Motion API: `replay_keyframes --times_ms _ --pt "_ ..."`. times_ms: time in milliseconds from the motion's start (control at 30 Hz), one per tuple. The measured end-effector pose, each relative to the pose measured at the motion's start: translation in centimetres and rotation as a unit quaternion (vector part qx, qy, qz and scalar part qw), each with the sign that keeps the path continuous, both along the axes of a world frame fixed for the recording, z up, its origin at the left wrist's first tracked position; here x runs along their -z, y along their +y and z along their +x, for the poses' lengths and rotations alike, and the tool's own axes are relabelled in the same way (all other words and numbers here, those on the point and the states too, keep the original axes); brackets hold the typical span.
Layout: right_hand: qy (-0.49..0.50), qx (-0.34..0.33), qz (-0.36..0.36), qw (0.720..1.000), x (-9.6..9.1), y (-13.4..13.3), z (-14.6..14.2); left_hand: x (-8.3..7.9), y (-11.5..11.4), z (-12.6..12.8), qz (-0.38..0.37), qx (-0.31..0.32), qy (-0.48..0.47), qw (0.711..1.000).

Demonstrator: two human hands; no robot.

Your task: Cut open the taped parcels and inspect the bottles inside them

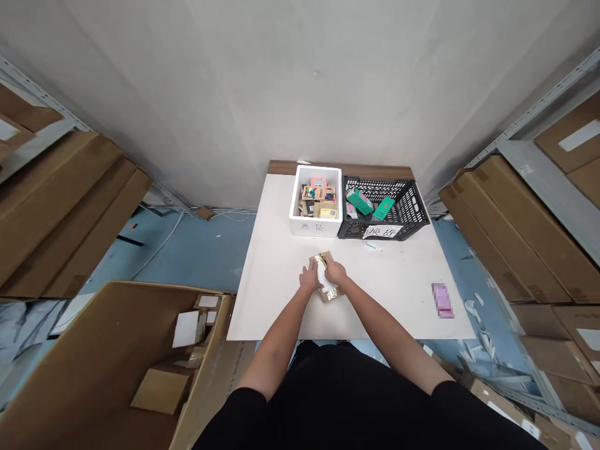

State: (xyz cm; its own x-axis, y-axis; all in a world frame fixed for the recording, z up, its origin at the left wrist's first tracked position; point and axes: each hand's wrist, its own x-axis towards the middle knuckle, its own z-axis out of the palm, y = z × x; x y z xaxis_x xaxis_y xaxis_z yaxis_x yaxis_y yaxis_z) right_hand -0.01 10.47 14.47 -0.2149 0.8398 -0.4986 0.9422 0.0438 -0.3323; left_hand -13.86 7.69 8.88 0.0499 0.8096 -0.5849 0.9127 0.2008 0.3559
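Observation:
On the white table lies a small brown cardboard box [332, 293] with a white label and shiny tape. My left hand [310, 276] grips the box along its left side, thumb and fingers at its edge. My right hand [335, 272] is closed around a yellow-and-black utility knife [323, 259], held over the upper part of the box. Most of the knife is hidden by the fingers, and its blade cannot be made out. Beyond both hands stand a white foam box [313, 227] holding several small cartons and a black plastic crate [398, 230] with green cartons inside.
A pink pixelated item [442, 300] lies near the table's right edge. At lower left, a large open cardboard carton [117, 312] contains several parcels. Shelves with brown boxes [520, 225] flank both sides, and a wall rises behind the table [272, 250].

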Motion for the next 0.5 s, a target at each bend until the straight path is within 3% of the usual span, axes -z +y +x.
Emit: replay_keyframes --times_ms 333,500 --pt "-0.051 0.006 -0.015 0.999 -0.3 -1.6 -0.9 -0.5 0.3 0.2 -0.006 0.063 0.065 0.996" --pt "-0.069 0.01 -0.04 0.997 -1.8 -2.0 -0.9 -0.3 0.1 -0.2 0.005 0.065 0.066 0.996"
